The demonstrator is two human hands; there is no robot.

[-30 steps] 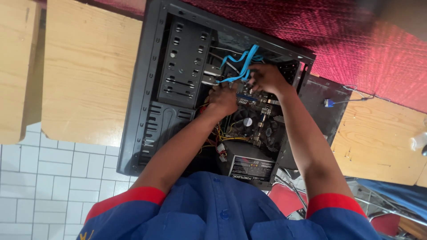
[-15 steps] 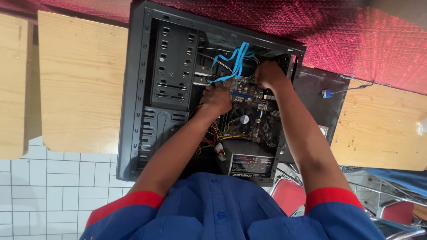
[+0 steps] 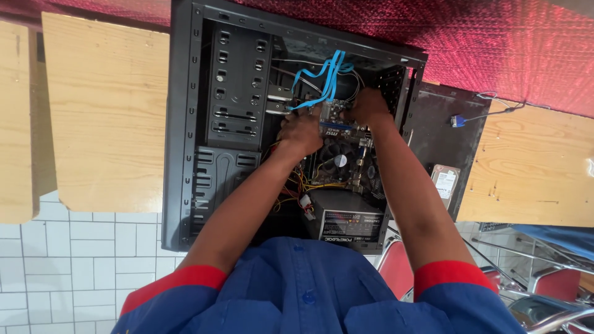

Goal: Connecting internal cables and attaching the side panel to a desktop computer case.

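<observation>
- the open computer case [image 3: 185, 124] lies on its side across the wooden tables [image 3: 105, 111], so the motherboard [image 3: 337, 133] faces up within reach.
- left hand [image 3: 301, 132] rests curled on the board's near edge, seemingly steadying it; whether it grips anything, i cannot tell.
- right hand [image 3: 367, 106] is closed down at the board's far corner by the blue cables [image 3: 325, 80]; its fingers are hidden.
- room is tight: drive cage left, rear wall right, power supply [image 3: 349, 216] below.
- a loose hard drive [image 3: 445, 185] lies outside the case.

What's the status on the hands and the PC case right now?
Left hand and right hand both inside the open case, on the motherboard; grip unclear. Blue cables looped just above the hands. Hard drive on the table beside the case.
</observation>
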